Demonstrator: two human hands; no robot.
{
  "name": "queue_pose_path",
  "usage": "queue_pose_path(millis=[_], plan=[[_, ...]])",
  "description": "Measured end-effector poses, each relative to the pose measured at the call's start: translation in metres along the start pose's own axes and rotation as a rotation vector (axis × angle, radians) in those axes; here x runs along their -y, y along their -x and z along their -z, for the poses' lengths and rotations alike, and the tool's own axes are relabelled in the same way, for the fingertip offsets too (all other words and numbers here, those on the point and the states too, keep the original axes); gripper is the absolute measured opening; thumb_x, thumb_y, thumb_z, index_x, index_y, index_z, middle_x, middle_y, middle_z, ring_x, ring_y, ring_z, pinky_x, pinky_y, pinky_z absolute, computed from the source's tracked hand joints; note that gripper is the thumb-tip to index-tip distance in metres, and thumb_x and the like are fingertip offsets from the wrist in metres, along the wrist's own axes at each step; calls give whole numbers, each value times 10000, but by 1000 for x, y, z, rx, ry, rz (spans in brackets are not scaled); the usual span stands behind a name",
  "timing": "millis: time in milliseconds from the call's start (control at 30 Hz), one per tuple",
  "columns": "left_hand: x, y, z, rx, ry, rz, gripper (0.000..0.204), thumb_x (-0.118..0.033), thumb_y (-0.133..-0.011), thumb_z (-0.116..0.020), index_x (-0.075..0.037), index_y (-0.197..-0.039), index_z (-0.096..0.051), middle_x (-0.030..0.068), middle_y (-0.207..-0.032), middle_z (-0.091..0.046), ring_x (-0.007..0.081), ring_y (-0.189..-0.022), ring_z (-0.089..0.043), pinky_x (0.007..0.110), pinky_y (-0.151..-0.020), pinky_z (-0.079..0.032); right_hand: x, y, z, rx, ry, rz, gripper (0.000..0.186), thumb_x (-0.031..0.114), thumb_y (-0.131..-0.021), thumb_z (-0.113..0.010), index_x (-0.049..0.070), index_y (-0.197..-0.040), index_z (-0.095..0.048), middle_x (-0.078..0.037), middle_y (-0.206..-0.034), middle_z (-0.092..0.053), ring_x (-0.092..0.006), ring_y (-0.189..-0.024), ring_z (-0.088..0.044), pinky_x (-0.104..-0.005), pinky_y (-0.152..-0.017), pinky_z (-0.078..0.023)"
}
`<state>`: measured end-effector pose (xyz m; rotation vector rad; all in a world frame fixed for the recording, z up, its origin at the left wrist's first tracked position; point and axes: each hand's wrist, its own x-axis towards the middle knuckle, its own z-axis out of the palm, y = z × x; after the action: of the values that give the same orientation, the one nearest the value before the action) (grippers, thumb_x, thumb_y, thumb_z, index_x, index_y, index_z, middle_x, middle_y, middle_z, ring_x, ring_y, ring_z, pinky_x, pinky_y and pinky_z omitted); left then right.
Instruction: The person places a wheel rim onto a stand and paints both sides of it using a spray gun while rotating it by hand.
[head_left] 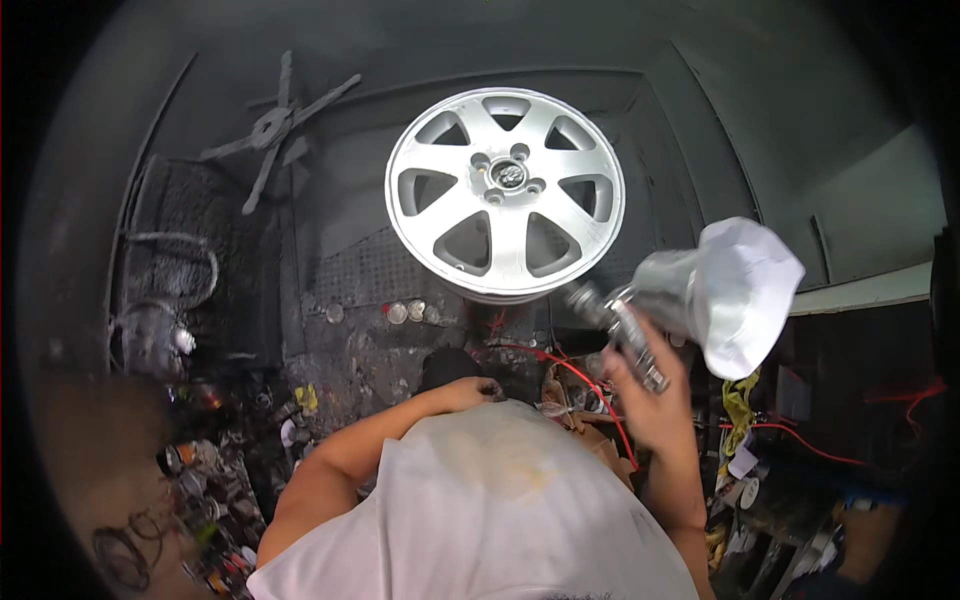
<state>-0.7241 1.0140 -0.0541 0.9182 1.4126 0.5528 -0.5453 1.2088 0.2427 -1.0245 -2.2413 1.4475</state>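
Note:
My right hand point(650, 385) is closed round the handle of a metal spray gun point(625, 320), which has a silvery cup and a crumpled white cover point(750, 295) on top. The gun's front is close to the lower right rim of a silver alloy wheel point(548, 165), which faces up with seven spokes and a central cap, raised above the floor. My left hand point(475, 393) rests against my front by the white shirt, fingers curled and dark at the tips; what they hold, if anything, is hidden.
A grey cross-shaped stand point(272, 130) is at the upper left, with a grimy metal fixture point(150, 330) below it. A red hose point(585, 380) runs beside my right arm. Cluttered cans and scraps point(205, 480) lie at both lower sides; round lids point(398, 312) lie under the wheel.

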Motion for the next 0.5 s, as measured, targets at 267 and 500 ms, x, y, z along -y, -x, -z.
queue_pose_path(millis=[267, 500], plan=[[55, 98, -72, -483, 41, 146, 417, -279, -903, -686, -65, -1260, -665, 209, -1155, -722, 329, -1075, -703, 402, -947, -532, -12, -88, 39, -311, 1, 122, 533, 212, -1000, -667, 63, -1486, -506, -11, -939, -651, -66, -762, -607, -232, -536, -492], [212, 162, -115, -810, 82, 323, 433, -269, -889, -669, -40, -1255, -659, 236, -1183, -711, 391, -1106, -686, 437, -955, -534, 36, -71, -29, -77, -115, 150, 554, 152, -974, -682, 33, -1485, -506, -85, -1042, -695, -115, -819, -671, -240, -598, -525]])
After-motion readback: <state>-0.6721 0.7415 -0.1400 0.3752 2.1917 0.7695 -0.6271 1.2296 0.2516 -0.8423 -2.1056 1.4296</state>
